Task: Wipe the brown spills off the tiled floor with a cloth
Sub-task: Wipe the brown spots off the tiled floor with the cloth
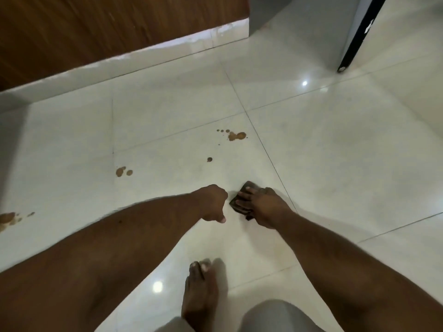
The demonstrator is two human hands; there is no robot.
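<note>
A small dark folded cloth [239, 202] lies on the white tiled floor [323, 152]. My right hand [266, 207] presses it flat with straight fingers spread on top. My left hand [212, 203] hovers just left of the cloth, fingers curled into a loose fist and holding nothing. Brown spills sit beyond the hands: a larger blot with small drops [236, 135], a single drop [209, 159], a pair of drops [123, 171] to the left, and a smear at the far left edge [9, 219].
A wooden cabinet front [96, 27] with a white tiled plinth [143, 58] runs along the back left. A grey appliance with a black edge [347, 27] stands at the back right. My bare foot [201, 291] rests on the floor below the hands.
</note>
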